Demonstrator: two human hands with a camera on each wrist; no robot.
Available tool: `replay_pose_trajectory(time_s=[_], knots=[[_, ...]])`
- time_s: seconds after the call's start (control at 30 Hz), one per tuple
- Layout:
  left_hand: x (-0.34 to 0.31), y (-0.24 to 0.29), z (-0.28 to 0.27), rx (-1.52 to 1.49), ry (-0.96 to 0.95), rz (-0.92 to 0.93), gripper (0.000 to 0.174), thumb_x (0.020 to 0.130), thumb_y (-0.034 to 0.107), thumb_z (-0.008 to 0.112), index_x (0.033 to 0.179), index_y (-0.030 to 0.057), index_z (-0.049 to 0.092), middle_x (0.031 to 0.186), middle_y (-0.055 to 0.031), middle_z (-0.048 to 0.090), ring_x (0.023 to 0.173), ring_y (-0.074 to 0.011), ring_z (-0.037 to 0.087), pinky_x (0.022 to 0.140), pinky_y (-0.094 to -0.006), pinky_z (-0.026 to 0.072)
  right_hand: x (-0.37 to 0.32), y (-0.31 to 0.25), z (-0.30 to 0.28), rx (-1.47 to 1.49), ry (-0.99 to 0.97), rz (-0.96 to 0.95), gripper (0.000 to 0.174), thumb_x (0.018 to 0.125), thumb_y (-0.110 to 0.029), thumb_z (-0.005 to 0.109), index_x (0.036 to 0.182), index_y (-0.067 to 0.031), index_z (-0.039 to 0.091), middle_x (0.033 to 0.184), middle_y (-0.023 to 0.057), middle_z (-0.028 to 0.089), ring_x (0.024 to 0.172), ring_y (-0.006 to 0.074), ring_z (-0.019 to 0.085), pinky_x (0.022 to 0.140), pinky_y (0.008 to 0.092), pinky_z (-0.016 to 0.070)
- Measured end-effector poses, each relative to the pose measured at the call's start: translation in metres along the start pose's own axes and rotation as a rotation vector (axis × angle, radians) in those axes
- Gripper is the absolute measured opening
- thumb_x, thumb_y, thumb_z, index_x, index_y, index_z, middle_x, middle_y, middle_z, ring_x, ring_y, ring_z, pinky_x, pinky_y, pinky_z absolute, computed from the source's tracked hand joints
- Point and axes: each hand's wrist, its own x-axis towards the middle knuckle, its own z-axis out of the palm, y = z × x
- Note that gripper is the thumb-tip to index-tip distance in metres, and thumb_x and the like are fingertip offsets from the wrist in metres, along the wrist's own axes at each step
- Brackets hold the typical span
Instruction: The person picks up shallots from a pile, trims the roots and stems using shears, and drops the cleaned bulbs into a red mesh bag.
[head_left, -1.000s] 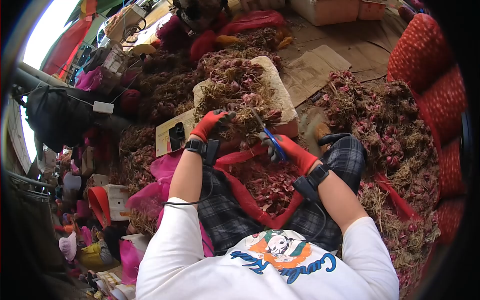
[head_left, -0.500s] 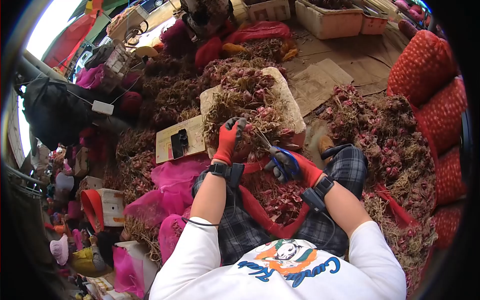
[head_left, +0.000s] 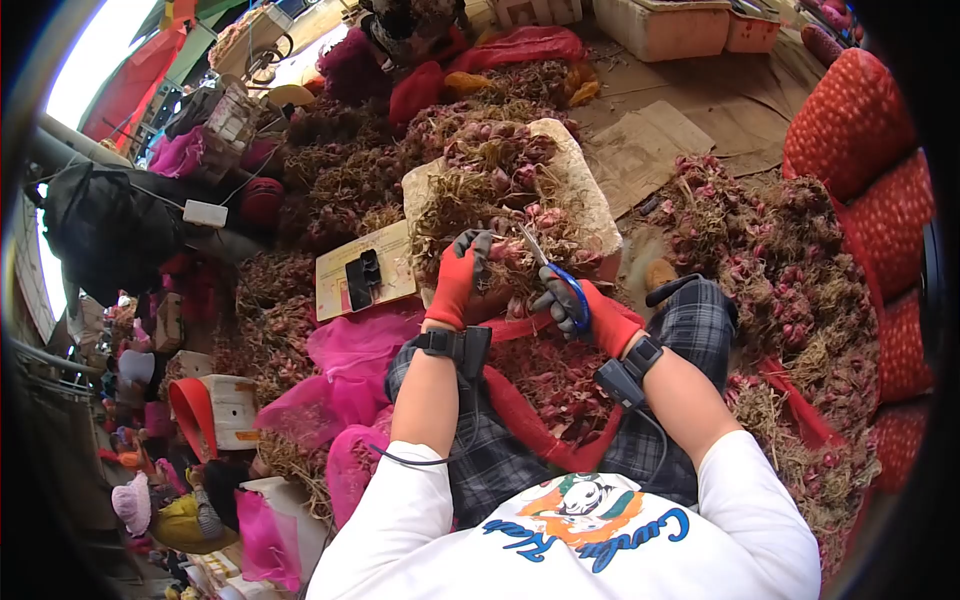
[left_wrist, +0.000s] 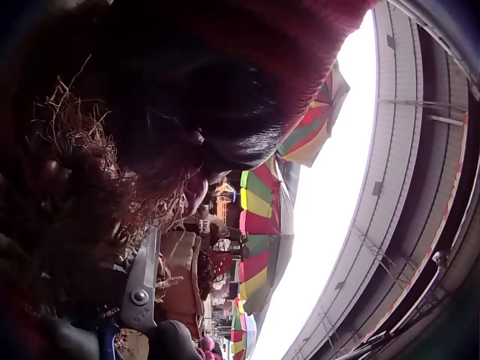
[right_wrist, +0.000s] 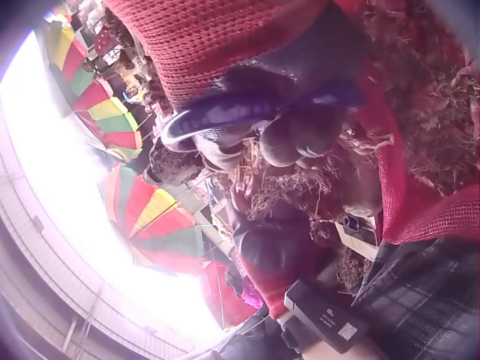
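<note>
Blue-handled scissors [head_left: 568, 285] are gripped in the right hand [head_left: 600, 318], their blades pointing up and left toward the dried stems. The left hand [head_left: 460, 280], in a red glove with grey fingers, pinches a shallot bunch with roots at the near edge of the heap [head_left: 490, 190] on a white foam box [head_left: 590, 200]. In the left wrist view the scissor blade [left_wrist: 142, 277] lies close to the roots [left_wrist: 161, 199] under the left fingers. The right wrist view shows the blue handle [right_wrist: 225, 112] around the right hand's grey fingers [right_wrist: 300, 139].
Loose red shallots and skins [head_left: 560, 385] lie in red netting between the knees. A phone [head_left: 360, 280] rests on a board at the left, above pink netting [head_left: 350, 350]. More shallot bunches [head_left: 780, 270] and full red net sacks [head_left: 840, 120] are at the right.
The left hand has moved right, toward the scissors, since the earliest frame. The right hand has shifted slightly right and the scissor handles are turned a little.
</note>
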Motion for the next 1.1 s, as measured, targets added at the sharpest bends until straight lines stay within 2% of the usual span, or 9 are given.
replay_pose_trajectory(time_s=[0.1,0.17,0.23,0.73,0.83,0.9,0.97,1.03,1.1], knots=[[0.006,-0.013,-0.012,-0.017,-0.07,-0.032,0.022,0.093,0.022,0.047,0.1,0.0041,0.059,0.089,-0.0047,0.063,0.082,-0.0146,0.059,0.063,-0.0275,0.0485,-0.004,-0.001,-0.002,-0.027,-0.062,-0.019,0.059,0.087,-0.056,0.049,0.097,0.0018,0.058,0.059,0.0004,0.052,0.046,0.0107,0.049,0.043,0.0234,0.04],[0.011,-0.031,-0.014,-0.03,-0.031,0.245,0.031,0.089,0.038,0.054,0.096,0.0085,0.064,0.079,0.0006,0.061,0.062,-0.0086,0.053,0.052,-0.0238,0.0444,-0.011,0.003,0.003,-0.025,-0.053,0.007,0.066,0.084,-0.061,0.051,0.095,0.0038,0.058,0.057,0.002,0.052,0.042,0.0127,0.048,0.041,0.0248,0.0399],[0.007,-0.018,-0.012,-0.192,-0.017,0.057,0.033,0.089,0.039,0.055,0.096,0.0084,0.064,0.079,0.0006,0.061,0.063,-0.0086,0.054,0.052,-0.0236,0.0446,-0.023,0.007,0.001,-0.021,-0.09,0.025,0.071,0.084,-0.064,0.047,0.097,0.0044,0.058,0.059,0.0024,0.053,0.044,0.0122,0.049,0.041,0.0251,0.0412],[0.006,-0.003,0.02,-0.137,-0.043,0.296,0.024,0.092,0.024,0.053,0.104,0.004,0.061,0.086,0.002,0.062,0.077,-0.0053,0.052,0.069,-0.0218,0.0435,0.02,0.027,-0.018,0.272,-0.211,-0.035,0.071,0.083,-0.061,0.053,0.13,-0.0109,0.038,0.078,0.0085,0.06,0.052,0.0127,0.052,0.046,0.0285,0.0446],[-0.005,0.011,0.015,-0.313,-0.01,-0.073,0.026,0.092,0.027,0.053,0.102,0.0036,0.06,0.091,-0.0021,0.064,0.079,-0.0093,0.055,0.072,-0.0232,0.0451,0.033,0.022,-0.018,0.122,-0.106,-0.004,0.07,0.08,-0.061,0.056,0.111,0.0013,0.054,0.064,0.0057,0.055,0.044,0.0125,0.048,0.04,0.0268,0.0392],[0.002,-0.015,0.001,0.072,-0.042,0.301,0.028,0.091,0.028,0.053,0.104,0.0037,0.058,0.098,-0.0052,0.064,0.082,-0.0117,0.056,0.073,-0.0247,0.0464,0.031,0.013,-0.013,-0.029,0.033,0.044,0.068,0.078,-0.062,0.058,0.095,0.0038,0.058,0.056,0.0035,0.049,0.04,0.0122,0.044,0.037,0.0264,0.0356],[-0.006,-0.013,-0.011,-0.118,-0.162,0.287,0.03,0.091,0.029,0.054,0.106,0.0038,0.056,0.104,-0.0069,0.062,0.086,-0.0129,0.056,0.075,-0.0256,0.047,0.03,0.01,-0.009,-0.139,0.127,0.048,0.068,0.076,-0.063,0.059,0.085,0.0044,0.061,0.051,0.0022,0.046,0.037,0.0123,0.041,0.035,0.0263,0.0333],[-0.038,0.027,-0.015,-0.883,-0.374,-0.127,0.032,0.091,0.029,0.053,0.11,0.004,0.053,0.111,-0.0073,0.06,0.091,-0.013,0.055,0.077,-0.0261,0.047,0.035,0.016,-0.013,-0.202,0.183,0.01,0.068,0.074,-0.064,0.06,0.082,0.0031,0.061,0.05,0.0018,0.045,0.035,0.0127,0.04,0.033,0.0265,0.0323],[-0.078,0.048,-0.013,-0.341,-0.329,0.265,0.028,0.091,0.024,0.054,0.111,0.0053,0.05,0.114,-0.0053,0.058,0.098,-0.015,0.055,0.082,-0.0286,0.0465,0.022,0.015,-0.011,-0.132,0.092,0.001,0.063,0.079,-0.061,0.058,0.087,0.0015,0.06,0.053,0.0027,0.05,0.038,0.0129,0.045,0.034,0.0258,0.0352]])
